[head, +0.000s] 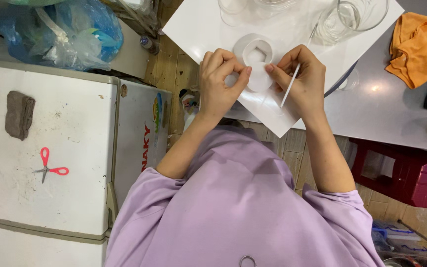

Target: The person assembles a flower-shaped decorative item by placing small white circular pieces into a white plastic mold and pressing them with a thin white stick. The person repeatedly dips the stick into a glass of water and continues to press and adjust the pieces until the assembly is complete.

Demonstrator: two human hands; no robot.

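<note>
A lilac sleeve sits nearest; beyond it the left hand pinches a small white paper piece, and the right hand pinches its other edge — also gripping a thin white stick — over the white board on the grey bench, glass jars behind.

You are in a cramped home kitchen: a small white fridge at nine o'clock, glass jars at one, an orange cloth at two.
</note>
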